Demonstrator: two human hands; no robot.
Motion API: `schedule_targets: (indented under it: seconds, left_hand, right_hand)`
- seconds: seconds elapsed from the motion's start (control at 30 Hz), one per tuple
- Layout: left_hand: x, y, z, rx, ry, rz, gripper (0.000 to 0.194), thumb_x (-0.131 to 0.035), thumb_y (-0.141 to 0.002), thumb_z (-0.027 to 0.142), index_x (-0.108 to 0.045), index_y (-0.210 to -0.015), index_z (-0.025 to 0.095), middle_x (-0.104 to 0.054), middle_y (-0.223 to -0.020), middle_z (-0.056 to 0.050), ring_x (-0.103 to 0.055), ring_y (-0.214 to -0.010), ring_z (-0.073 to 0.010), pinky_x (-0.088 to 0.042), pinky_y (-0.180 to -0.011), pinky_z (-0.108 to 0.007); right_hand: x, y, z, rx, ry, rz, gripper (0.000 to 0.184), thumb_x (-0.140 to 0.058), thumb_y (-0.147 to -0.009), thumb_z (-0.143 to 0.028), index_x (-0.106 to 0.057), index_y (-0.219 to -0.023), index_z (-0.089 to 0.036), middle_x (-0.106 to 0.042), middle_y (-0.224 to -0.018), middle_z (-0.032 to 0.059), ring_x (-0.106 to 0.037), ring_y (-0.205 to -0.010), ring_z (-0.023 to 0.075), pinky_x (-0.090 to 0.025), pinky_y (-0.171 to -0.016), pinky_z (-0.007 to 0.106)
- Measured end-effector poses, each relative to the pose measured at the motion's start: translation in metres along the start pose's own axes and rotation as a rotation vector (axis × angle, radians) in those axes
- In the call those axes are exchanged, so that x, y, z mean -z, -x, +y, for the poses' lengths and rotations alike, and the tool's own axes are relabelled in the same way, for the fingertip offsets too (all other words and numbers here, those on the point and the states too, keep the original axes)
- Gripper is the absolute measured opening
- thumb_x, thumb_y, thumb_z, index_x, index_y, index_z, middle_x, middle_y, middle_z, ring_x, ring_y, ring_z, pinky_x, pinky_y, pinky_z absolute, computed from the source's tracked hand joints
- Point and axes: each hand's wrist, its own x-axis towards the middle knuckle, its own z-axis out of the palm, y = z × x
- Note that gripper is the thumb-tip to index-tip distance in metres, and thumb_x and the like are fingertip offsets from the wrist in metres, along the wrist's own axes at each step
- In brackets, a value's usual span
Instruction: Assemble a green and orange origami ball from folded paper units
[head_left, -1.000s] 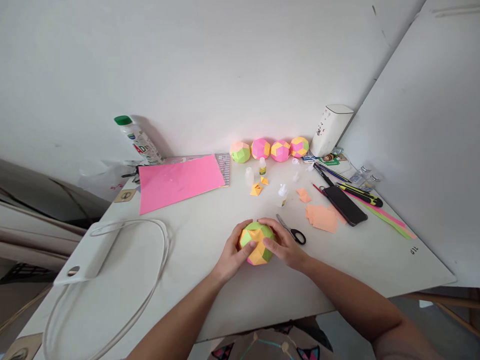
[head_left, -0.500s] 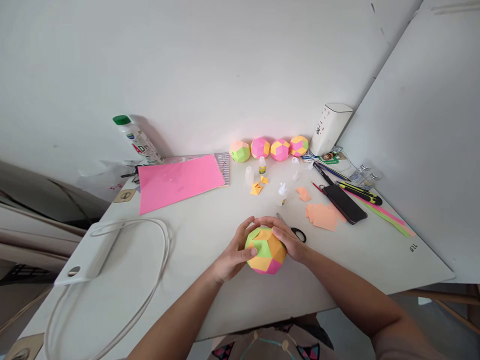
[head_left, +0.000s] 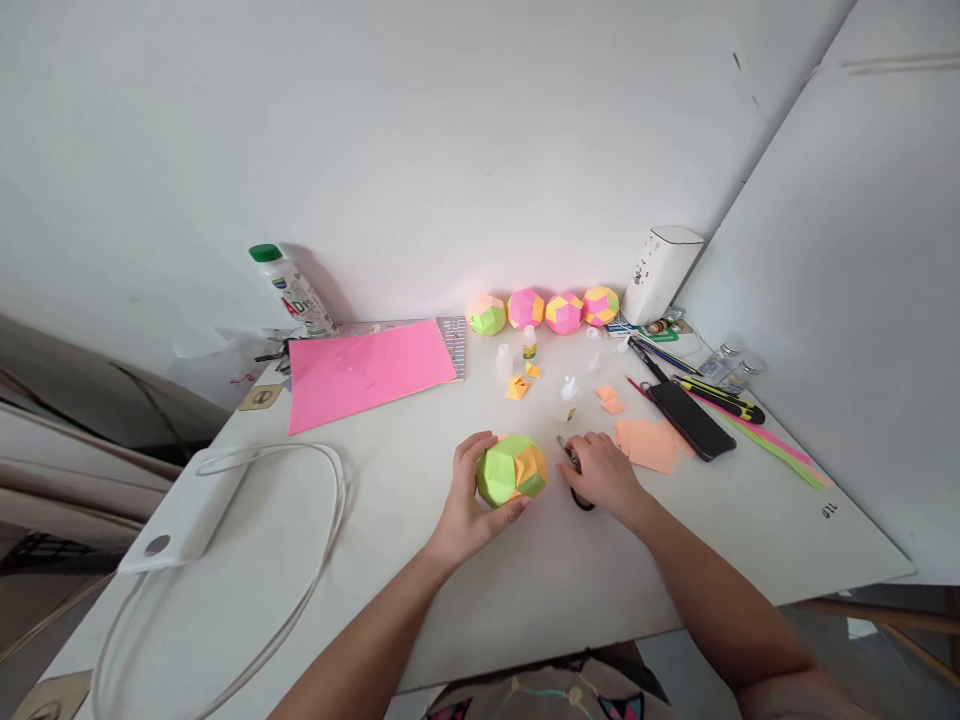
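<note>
My left hand (head_left: 465, 510) is closed around a paper ball (head_left: 496, 473) made of green and orange folded panels, thumb below and fingers over its far left side. A raised orange fold shows on the ball's right face. Right of it, my right hand (head_left: 604, 475) grips a pair of scissors (head_left: 582, 500) with black handles, low over the table. The hand hides part of the scissors. Just beyond are a small white glue bottle (head_left: 568, 400), orange folded paper pieces (head_left: 517, 387) and a stack of peach paper squares (head_left: 645, 445).
Several finished paper balls (head_left: 526, 309) line the wall. A pink sheet (head_left: 367, 375) lies on the left, near a white bottle with a green cap (head_left: 292, 290) and a power strip (head_left: 180, 510) with its cable. A black phone (head_left: 690, 420) and a yellow-black cutter (head_left: 724, 400) lie right.
My right hand has left the ball and moved right onto the scissors. The ball has turned in my left hand, showing more green. The camera view has shifted slightly.
</note>
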Motion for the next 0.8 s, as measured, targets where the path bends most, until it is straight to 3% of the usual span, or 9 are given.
schedule_targets:
  seconds: [0.1, 0.27, 0.53, 0.67, 0.8]
  left_hand:
    - [0.001, -0.001, -0.001, -0.05, -0.067, 0.009, 0.07, -0.074, -0.075, 0.026, -0.036, -0.134, 0.032, -0.033, -0.134, -0.009, -0.036, -0.131, -0.0286, -0.04, -0.106, -0.048]
    - [0.004, -0.004, -0.002, -0.077, -0.107, -0.025, 0.066, -0.069, -0.081, 0.026, -0.036, -0.137, 0.033, -0.032, -0.139, -0.01, -0.033, -0.135, -0.0298, -0.037, -0.109, -0.05]
    - [0.006, -0.004, 0.001, 0.002, -0.02, -0.057, 0.069, -0.066, -0.08, 0.023, -0.033, -0.14, 0.031, -0.03, -0.146, -0.01, -0.029, -0.138, -0.0312, -0.033, -0.11, -0.05]
    - [0.011, -0.004, 0.008, 0.174, 0.201, -0.101, 0.069, -0.068, -0.079, 0.031, -0.034, -0.138, 0.029, -0.035, -0.144, -0.01, -0.038, -0.131, -0.0317, -0.038, -0.105, -0.046]
    - [0.017, -0.005, 0.012, 0.364, 0.585, -0.298, 0.071, -0.069, -0.076, 0.04, -0.037, -0.138, 0.027, -0.049, -0.132, -0.011, -0.051, -0.117, -0.0314, -0.046, -0.089, -0.04]
  right_hand:
    - [0.009, 0.005, -0.003, 0.006, 0.115, -0.101, 0.017, -0.062, -0.081, -0.027, -0.062, -0.093, -0.015, -0.063, -0.096, 0.0149, -0.054, -0.098, 0.0321, -0.042, -0.072, 0.037]
    - [0.021, 0.007, -0.007, -0.024, 0.218, -0.218, 0.012, -0.057, -0.083, -0.022, -0.062, -0.089, -0.013, -0.063, -0.098, 0.0154, -0.056, -0.097, 0.0318, -0.038, -0.069, 0.034]
    - [0.011, 0.002, -0.006, -0.095, 0.166, -0.221, 0.008, -0.052, -0.08, -0.01, -0.058, -0.081, -0.016, -0.064, -0.093, 0.0113, -0.058, -0.093, 0.0265, -0.034, -0.066, 0.03]
    - [0.007, 0.001, -0.004, -0.094, 0.093, -0.185, 0.008, -0.057, -0.071, -0.01, -0.054, -0.07, -0.017, -0.064, -0.083, 0.0094, -0.058, -0.082, 0.0241, -0.03, -0.059, 0.029]
    - [0.007, 0.001, -0.005, -0.063, -0.052, -0.127, 0.008, -0.06, -0.069, -0.013, -0.053, -0.067, -0.018, -0.062, -0.071, 0.0044, -0.056, -0.069, 0.0195, -0.03, -0.055, 0.028]
